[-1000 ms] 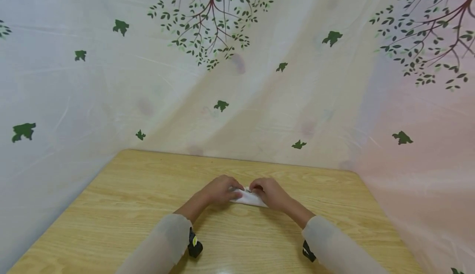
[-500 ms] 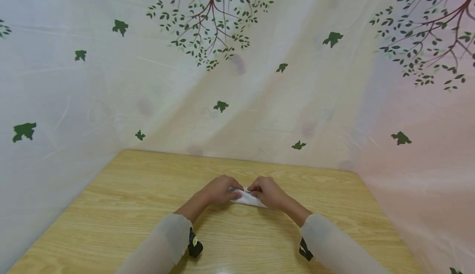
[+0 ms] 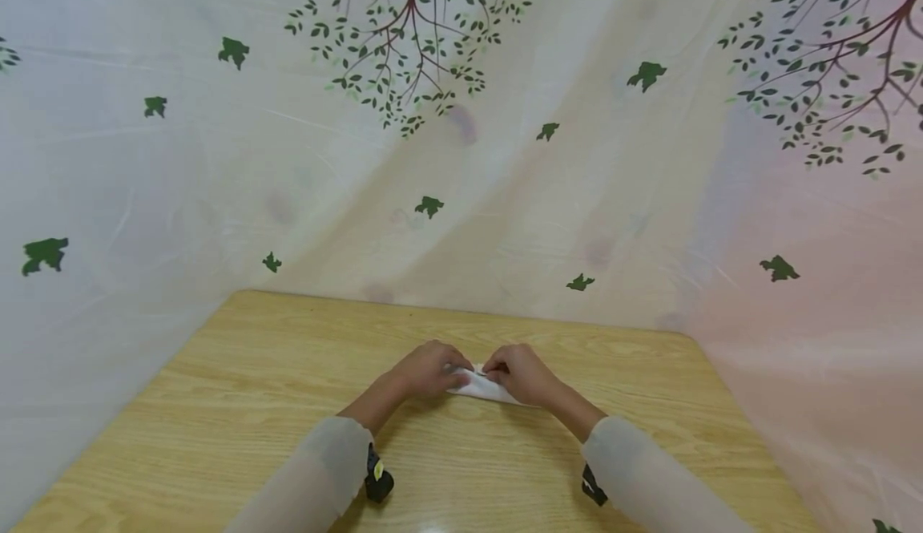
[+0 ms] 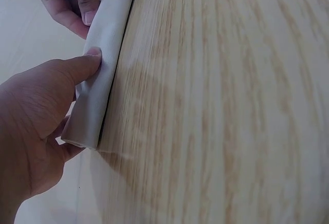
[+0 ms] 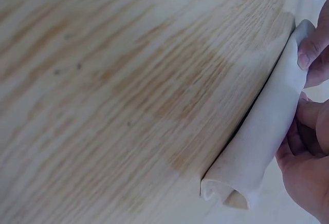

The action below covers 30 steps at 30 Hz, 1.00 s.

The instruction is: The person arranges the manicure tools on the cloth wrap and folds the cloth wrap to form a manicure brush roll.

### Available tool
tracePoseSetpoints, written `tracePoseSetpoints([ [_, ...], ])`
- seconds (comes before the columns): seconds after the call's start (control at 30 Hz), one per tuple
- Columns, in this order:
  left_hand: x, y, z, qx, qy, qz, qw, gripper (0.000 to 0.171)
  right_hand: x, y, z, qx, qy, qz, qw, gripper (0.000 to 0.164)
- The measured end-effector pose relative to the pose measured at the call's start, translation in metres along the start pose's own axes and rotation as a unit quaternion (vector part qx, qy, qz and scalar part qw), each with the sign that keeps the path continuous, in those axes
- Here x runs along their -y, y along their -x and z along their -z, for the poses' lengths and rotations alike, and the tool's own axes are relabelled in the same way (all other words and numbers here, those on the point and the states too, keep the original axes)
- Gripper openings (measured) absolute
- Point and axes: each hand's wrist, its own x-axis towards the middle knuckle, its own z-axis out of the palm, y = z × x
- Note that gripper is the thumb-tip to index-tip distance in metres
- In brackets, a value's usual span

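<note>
A long white tube-shaped pouch (image 3: 483, 387) lies on the table between both hands. Its near side is smooth in the left wrist view, and one hollow-looking end of the pouch (image 5: 226, 193) shows in the right wrist view. My left hand (image 3: 431, 369) grips its left end, thumb (image 4: 85, 67) on the near face and fingers behind. Along the upper edge, right of the middle, my right hand (image 3: 525, 374) pinches with thumb and fingertips; a small pale bit pokes up between the hands. What exactly those fingertips hold is hidden.
The wood-grain table (image 3: 288, 373) spreads out around the hands. Behind it hangs a pale curtain (image 3: 324, 220) printed with branches and green leaves. A dark wrist device (image 3: 378, 475) sits below each pale sleeve (image 3: 310, 469).
My right hand has shifted slightly left along the pouch's upper edge, still pinching, and more of the right end shows below it. My left hand stays in place.
</note>
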Motion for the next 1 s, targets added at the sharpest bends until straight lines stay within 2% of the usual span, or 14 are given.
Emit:
tracePoseSetpoints([
  [0.27, 0.0, 0.001, -0.003, -0.009, -0.012, -0.02, 0.9997, 0.023, -0.006, 0.002, 0.008, 0.036, -0.022, 0.031, 0.999, 0.013],
  [0.53, -0.002, 0.002, -0.003, -0.009, -0.016, -0.014, 0.9997, 0.023, -0.014, -0.008, 0.011, 0.039, -0.057, -0.005, 0.998, 0.013],
  [0.63, -0.003, 0.003, -0.003, -0.006, -0.012, -0.006, 0.9999, 0.023, -0.014, -0.013, 0.012, 0.055, -0.067, -0.031, 0.996, 0.012],
  [0.73, -0.003, 0.003, -0.003, -0.005, -0.009, -0.005, 0.9999, 0.023, -0.013, -0.019, 0.014, 0.07, -0.079, -0.077, 0.991, 0.007],
  [0.9, -0.004, 0.003, -0.004, -0.01, -0.007, -0.011, 0.9999, 0.022, -0.012, -0.025, 0.022, 0.107, -0.098, -0.165, 0.976, 0.011],
  [1.0, -0.005, 0.003, -0.004, -0.014, -0.011, -0.016, 0.9997, 0.022, -0.011, -0.029, 0.025, 0.136, -0.081, -0.202, 0.967, 0.014],
])
